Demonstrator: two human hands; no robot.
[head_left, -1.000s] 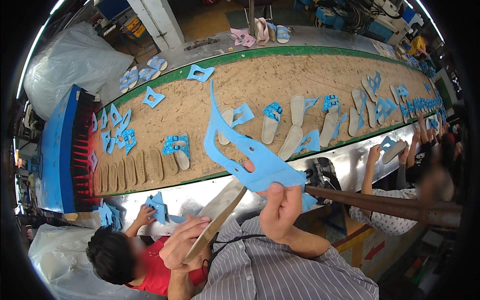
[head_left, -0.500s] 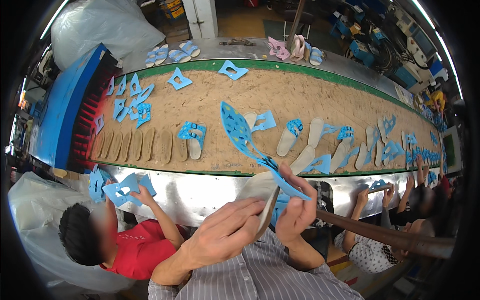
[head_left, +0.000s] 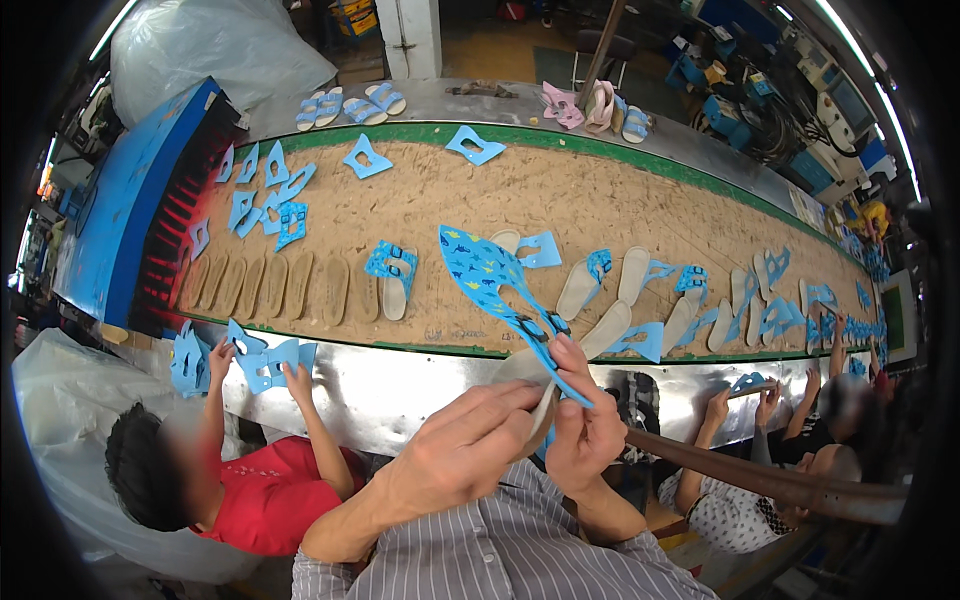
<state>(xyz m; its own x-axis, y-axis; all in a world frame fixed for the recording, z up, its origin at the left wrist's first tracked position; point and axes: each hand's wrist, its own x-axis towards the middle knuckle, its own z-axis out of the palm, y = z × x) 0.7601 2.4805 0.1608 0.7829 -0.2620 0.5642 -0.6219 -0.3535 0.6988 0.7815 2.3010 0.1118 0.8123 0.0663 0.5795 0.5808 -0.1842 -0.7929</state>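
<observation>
- A long conveyor belt with a tan, grainy surface and green edging (head_left: 600,190) runs across a workshop, with a blue machine housing (head_left: 120,200) at its left end and a shiny metal ledge (head_left: 400,385) along its near side.
- On the belt lie rows of beige foam sandal soles (head_left: 275,288) and scattered flat blue strap cut-outs (head_left: 268,195); some soles further right already carry blue straps (head_left: 600,265).
- The left hand (head_left: 460,450) is closed around a beige sandal sole (head_left: 535,385), seen nearly edge-on just above the ledge.
- The right hand (head_left: 585,435) pinches, between thumb and fingertips, the lower end of a blue patterned strap piece with dark buckles (head_left: 490,275); that piece rises up and to the left over the belt, and its lower end touches the held sole.
- At lower left a person in a red shirt (head_left: 270,495) holds up blue cut-outs (head_left: 265,360) against the ledge.
- To the right, other people's hands (head_left: 770,395) reach to the ledge.
- Finished pale-blue and pink sandals (head_left: 350,105) sit on the far metal edge.
</observation>
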